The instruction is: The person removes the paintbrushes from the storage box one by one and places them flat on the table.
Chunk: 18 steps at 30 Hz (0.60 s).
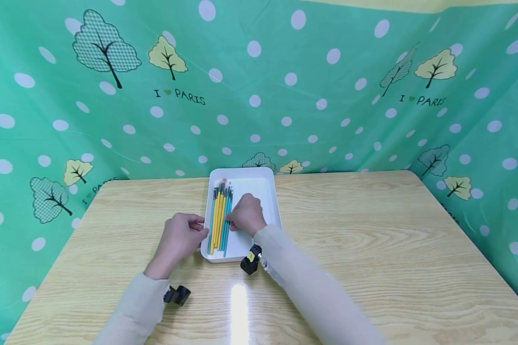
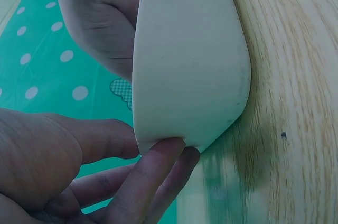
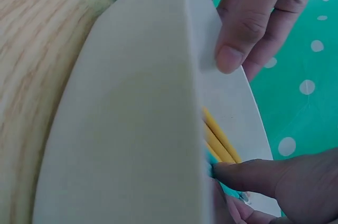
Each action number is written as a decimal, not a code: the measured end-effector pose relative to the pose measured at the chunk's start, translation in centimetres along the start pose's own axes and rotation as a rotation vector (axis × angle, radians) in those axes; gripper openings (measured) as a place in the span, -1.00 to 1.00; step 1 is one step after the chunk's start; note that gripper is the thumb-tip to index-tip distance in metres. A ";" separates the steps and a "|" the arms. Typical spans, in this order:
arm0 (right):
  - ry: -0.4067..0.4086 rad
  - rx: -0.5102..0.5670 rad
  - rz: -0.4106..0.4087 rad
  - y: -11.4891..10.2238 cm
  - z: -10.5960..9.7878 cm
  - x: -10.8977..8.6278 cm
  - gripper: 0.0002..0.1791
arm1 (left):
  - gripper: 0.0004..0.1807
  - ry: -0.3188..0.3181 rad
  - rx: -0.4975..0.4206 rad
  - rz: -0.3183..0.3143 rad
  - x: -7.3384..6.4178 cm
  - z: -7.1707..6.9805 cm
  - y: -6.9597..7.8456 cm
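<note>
A white rectangular tray (image 1: 264, 199) stands on the table with several paintbrushes in its left half, bristles toward the far end. Yellow-handled brushes (image 1: 217, 218) lie in the middle of the row, with blue-handled ones (image 1: 223, 239) mostly on the right. My left hand (image 1: 182, 239) grips the tray's left wall, thumb over the rim and fingers outside, as the left wrist view shows. Inside the tray, my right hand (image 1: 247, 214) pinches a blue paintbrush at the row's right side. The thumb (image 3: 245, 175) shows on the blue handles; the other fingertips are partly hidden by the wall.
The wooden table (image 1: 362, 249) extends to both sides of the tray. A green dotted curtain (image 1: 311, 96) hangs behind it, close to the tray's far end. Black wrist cameras, such as the right one (image 1: 250, 261), sit under both wrists.
</note>
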State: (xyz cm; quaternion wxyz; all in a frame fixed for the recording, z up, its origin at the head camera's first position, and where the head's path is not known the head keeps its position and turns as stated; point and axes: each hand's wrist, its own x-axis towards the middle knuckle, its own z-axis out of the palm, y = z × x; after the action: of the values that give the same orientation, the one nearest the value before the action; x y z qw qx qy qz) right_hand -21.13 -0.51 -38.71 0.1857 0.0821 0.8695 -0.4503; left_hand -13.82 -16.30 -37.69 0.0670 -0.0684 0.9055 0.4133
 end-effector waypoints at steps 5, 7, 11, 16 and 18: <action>0.004 -0.033 0.010 -0.1 0.0 0.2 -0.75 | -0.65 0.004 0.002 0.002 0.0 0.0 0.0; 0.020 -0.039 0.008 -0.1 -0.1 0.1 -0.73 | -0.65 0.006 0.003 0.005 0.0 0.0 0.1; 0.074 -0.079 -0.005 0.0 -0.2 -0.1 -0.70 | -0.65 0.008 0.009 0.010 0.0 0.0 0.1; 0.083 -0.175 -0.014 0.1 -0.2 -0.2 -0.67 | -0.66 0.007 0.013 -0.001 0.1 0.1 0.1; 0.072 -0.200 -0.018 0.2 -0.3 -0.2 -0.69 | -0.66 0.005 0.012 -0.007 0.0 0.1 0.1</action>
State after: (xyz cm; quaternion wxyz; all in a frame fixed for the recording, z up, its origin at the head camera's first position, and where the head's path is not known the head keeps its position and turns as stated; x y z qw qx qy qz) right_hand -20.96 -0.17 -38.65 0.1575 0.0717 0.9168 -0.3598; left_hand -13.87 -16.20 -37.68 0.0664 -0.0721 0.9079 0.4076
